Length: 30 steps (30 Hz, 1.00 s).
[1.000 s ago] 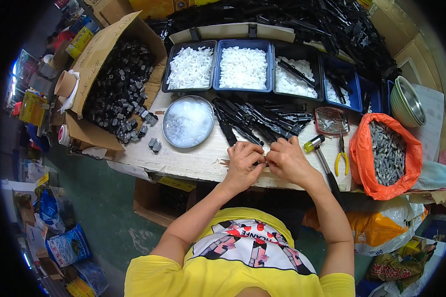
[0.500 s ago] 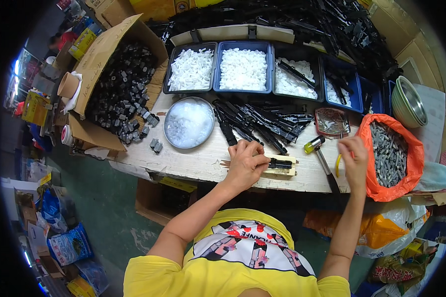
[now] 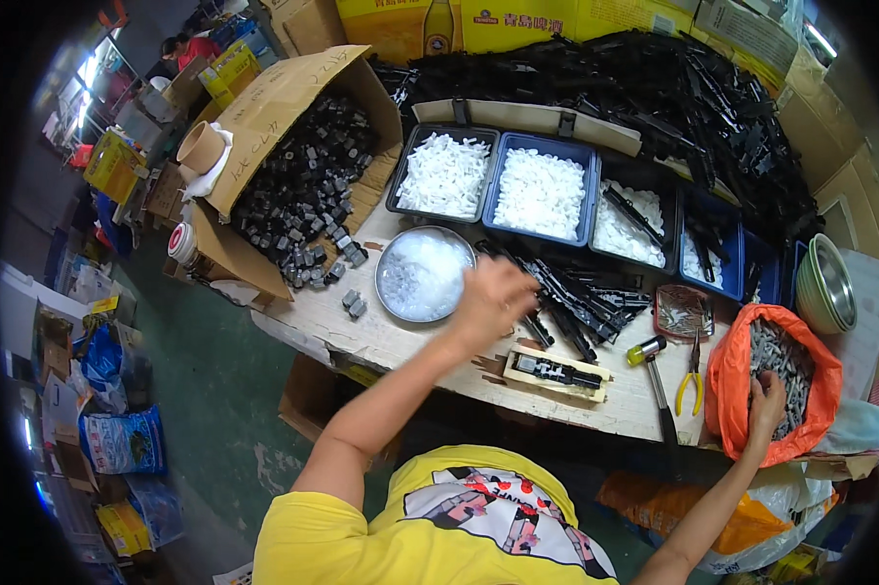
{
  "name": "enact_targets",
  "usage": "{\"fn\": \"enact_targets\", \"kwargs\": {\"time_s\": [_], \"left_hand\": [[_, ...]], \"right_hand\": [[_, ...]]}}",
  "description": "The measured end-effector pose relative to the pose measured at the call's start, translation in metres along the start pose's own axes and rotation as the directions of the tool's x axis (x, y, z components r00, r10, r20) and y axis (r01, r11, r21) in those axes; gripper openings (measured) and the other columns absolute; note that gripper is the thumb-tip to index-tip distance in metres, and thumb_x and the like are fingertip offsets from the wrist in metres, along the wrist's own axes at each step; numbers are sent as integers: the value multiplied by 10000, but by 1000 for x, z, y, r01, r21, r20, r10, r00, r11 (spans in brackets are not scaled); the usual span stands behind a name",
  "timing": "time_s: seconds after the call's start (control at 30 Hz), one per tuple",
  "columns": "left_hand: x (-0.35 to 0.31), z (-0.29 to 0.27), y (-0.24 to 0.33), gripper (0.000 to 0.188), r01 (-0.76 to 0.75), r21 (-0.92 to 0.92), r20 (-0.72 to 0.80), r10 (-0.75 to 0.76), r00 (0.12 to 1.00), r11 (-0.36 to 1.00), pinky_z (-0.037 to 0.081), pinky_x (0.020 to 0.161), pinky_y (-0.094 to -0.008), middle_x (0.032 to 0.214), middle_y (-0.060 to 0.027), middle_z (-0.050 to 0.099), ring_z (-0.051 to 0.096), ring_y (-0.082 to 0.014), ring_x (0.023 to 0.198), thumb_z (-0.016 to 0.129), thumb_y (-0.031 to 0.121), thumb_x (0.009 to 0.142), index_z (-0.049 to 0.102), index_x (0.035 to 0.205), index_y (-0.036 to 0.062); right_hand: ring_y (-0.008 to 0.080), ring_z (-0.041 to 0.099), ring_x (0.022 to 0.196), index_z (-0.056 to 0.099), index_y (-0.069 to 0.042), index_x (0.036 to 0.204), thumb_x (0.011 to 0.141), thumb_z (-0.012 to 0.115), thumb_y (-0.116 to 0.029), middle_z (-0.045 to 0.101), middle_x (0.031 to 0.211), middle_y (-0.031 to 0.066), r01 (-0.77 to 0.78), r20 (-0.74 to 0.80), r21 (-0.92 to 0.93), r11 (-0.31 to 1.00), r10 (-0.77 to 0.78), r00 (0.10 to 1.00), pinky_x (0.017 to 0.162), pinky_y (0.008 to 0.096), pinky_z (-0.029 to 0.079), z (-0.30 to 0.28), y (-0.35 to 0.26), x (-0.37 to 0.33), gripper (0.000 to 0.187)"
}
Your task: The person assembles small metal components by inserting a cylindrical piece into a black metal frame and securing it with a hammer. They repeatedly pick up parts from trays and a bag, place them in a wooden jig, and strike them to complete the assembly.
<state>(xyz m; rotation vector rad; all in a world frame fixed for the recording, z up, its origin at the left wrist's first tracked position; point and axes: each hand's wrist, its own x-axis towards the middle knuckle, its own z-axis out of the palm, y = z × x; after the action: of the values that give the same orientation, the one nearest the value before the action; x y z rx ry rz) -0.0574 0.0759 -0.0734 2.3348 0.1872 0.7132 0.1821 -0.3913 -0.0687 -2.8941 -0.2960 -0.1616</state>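
A small assembly workshop: a worn wooden workbench [image 3: 415, 341] carries blue sorting trays [image 3: 540, 195] of white plastic parts along its far edge, a cardboard box [image 3: 293, 166] of dark pieces at its left end, heaped black strips [image 3: 673, 97], and pliers [image 3: 691, 375].

Bright, even daylight across the workbench [image 3: 410, 341], with soft, short shadows only. Mild glare on the round metal dish [image 3: 423, 274] and the steel bowls [image 3: 829, 283]. Motion blur on the left hand [image 3: 493, 297]; sharp elsewhere near centre. Strong fisheye bending toward the rim, black vignette in all corners, softer detail at the edges.
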Motion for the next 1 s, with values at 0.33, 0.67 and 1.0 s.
{"fn": "enact_targets", "kwargs": {"time_s": [0.33, 0.67, 1.0], "left_hand": [[113, -31, -106, 125, 265, 566, -197, -184, 963, 781, 458, 733, -403, 797, -140, 612, 575, -319, 826, 655, 138, 687, 683, 781, 61], [104, -72, -105, 189, 363, -519, -189, -517, 835, 774, 434, 499, -218, 702, -35, 622, 543, -85, 572, 646, 129, 767, 669, 895, -8], [2, -114, -44, 118, 389, -347, -222, -478, 850, 853, 427, 495, -197, 706, -32, 601, 539, -72, 561, 618, 35, 780, 657, 875, -24]], "right_hand": [[335, 575, 913, 569, -48, 911, 754, 630, -194, 627, 931, 123, -194, -37, -200, 960, 190, 981, 747, 457, 410, -25, -57, -8, 223], [192, 559, 728, 591, 0, 920, 789, 566, -48, 584, 843, 106, 34, -200, 350, 936, 39, 979, 685, 298, 444, 0, -6, -10, 142], [192, 511, 757, 561, 6, 875, 854, 564, -152, 528, 841, 84, 151, -336, 315, 937, -39, 941, 713, 294, 412, -2, 15, -12, 160]]}}
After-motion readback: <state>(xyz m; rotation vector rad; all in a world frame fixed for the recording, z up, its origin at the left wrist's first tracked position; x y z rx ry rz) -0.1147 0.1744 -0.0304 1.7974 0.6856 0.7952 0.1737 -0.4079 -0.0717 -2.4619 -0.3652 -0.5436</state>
